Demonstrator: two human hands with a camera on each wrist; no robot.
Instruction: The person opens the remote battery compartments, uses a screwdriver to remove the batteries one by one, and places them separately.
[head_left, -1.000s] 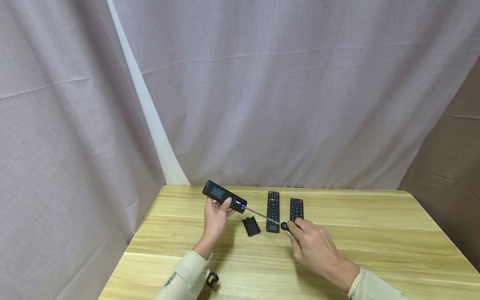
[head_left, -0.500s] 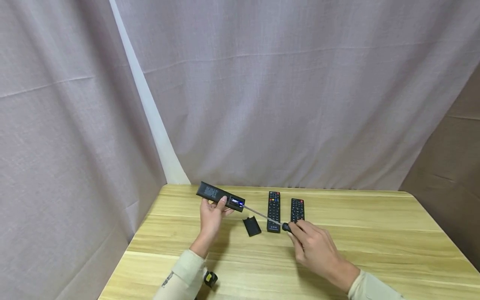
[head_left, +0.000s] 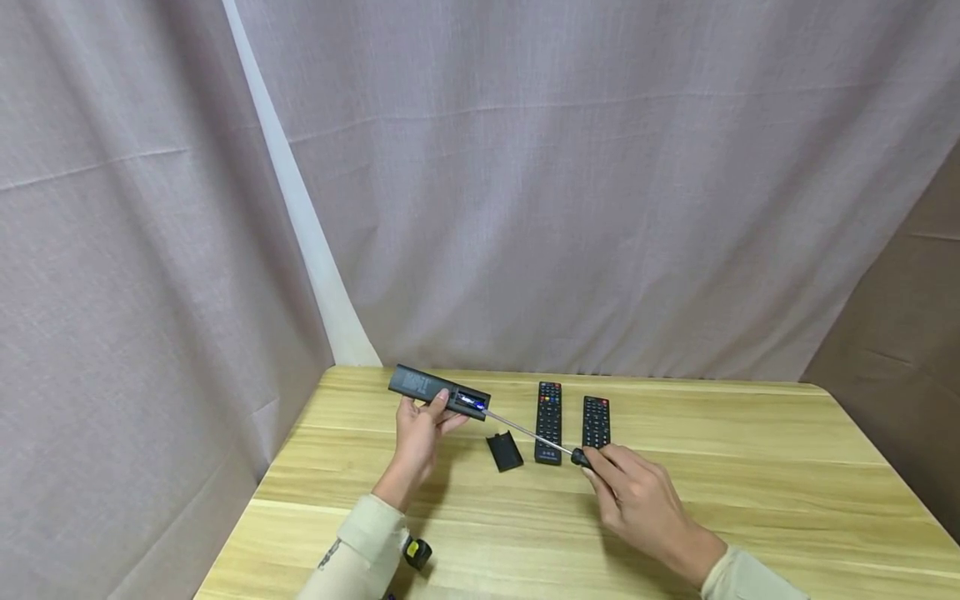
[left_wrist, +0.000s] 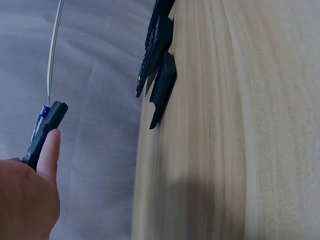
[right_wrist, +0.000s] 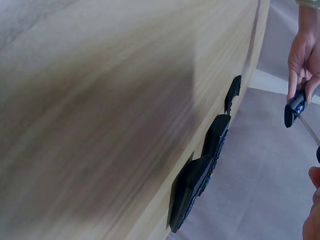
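My left hand (head_left: 420, 429) grips a black remote control (head_left: 420, 383) above the table, back side up, thumb on top. Its battery bay is uncovered, and a blue-and-white battery (left_wrist: 40, 120) shows in it. Between the fingers and thumb of my right hand (head_left: 641, 500), I hold the black handle of a screwdriver (head_left: 528, 432). The long metal shaft slants up to the left, its tip at the bay's end, by the battery. Much of the handle is hidden in the hand. Below the remote, the black battery cover (head_left: 505, 452) lies on the table.
Two more black remotes lie buttons up: a longer one (head_left: 549, 421) under the screwdriver's line, and a shorter one (head_left: 597, 421) just beyond my right hand. A small black object with a yellow patch (head_left: 417, 552) sits beside my left sleeve. Grey curtains (head_left: 525, 208) hang behind the wooden table (head_left: 750, 467).
My left hand has shifted left with the remote, which now lies flatter, showing more of the bay. My right hand and the screwdriver have drifted slightly right; the tip stays at the bay.
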